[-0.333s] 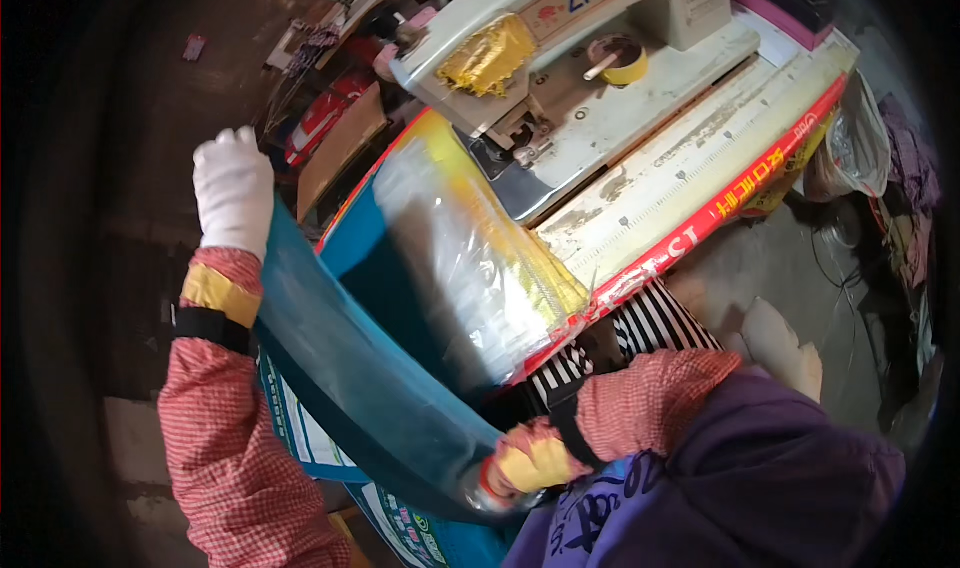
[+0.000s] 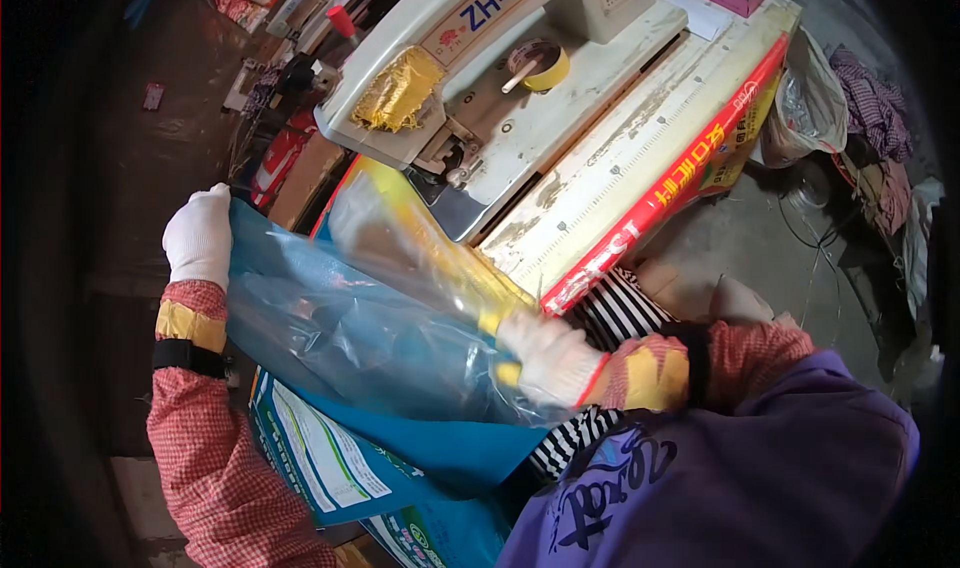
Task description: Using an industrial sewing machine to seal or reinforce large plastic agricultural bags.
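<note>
My left hand, in a white knit glove, is closed on the upper left edge of a blue woven sack. A clear plastic liner spreads across the sack, wrinkled and shiny, between my two hands. Over by the liner's right end is my gloved right hand, its fingers smeared by motion, so their grip does not show. Just beyond that hand, a stack of yellow bags covered in clear plastic lies along the sewing machine's table edge.
A grey industrial sewing machine stands on a worn white table with red-and-yellow wrap at its edge. A yellow tape roll sits on its bed. More blue printed sacks lie below my arms. A clear plastic bag hangs at right.
My right hand has moved up and right, from the sack's lower end to beside the yellow stack. The clear liner now lies over the blue sack. My left hand is slightly lower and further left.
</note>
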`<state>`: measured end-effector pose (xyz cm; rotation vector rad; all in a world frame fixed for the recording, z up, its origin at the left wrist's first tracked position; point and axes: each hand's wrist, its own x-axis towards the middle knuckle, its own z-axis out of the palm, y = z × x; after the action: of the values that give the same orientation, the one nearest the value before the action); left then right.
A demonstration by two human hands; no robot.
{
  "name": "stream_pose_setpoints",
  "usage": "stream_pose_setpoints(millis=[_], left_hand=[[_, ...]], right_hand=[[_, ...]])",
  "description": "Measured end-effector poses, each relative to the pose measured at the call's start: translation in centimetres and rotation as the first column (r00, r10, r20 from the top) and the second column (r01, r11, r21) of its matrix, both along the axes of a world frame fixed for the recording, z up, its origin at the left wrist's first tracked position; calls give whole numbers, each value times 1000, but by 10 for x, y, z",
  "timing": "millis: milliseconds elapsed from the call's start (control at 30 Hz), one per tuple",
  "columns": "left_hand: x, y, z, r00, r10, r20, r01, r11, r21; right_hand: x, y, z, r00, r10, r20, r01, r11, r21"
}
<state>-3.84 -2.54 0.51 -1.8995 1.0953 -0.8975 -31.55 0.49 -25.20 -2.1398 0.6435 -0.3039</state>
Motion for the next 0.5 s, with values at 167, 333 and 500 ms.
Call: stream_pose_setpoints(millis=[167, 333, 500], left_hand=[[-4, -23, -14, 991, -133, -26, 135, 990, 48], [-6, -10, -11, 994, -111, -3, 111, 992, 52], [-12, -15, -19, 982, -183, -55, 185, 982, 44]], right_hand=[[33, -46, -17, 886, -326, 329, 401, 896, -190], [32, -43, 21, 933, -30, 359, -133, 898, 420], [66, -37, -13, 997, 28, 76, -79, 107, 991]])
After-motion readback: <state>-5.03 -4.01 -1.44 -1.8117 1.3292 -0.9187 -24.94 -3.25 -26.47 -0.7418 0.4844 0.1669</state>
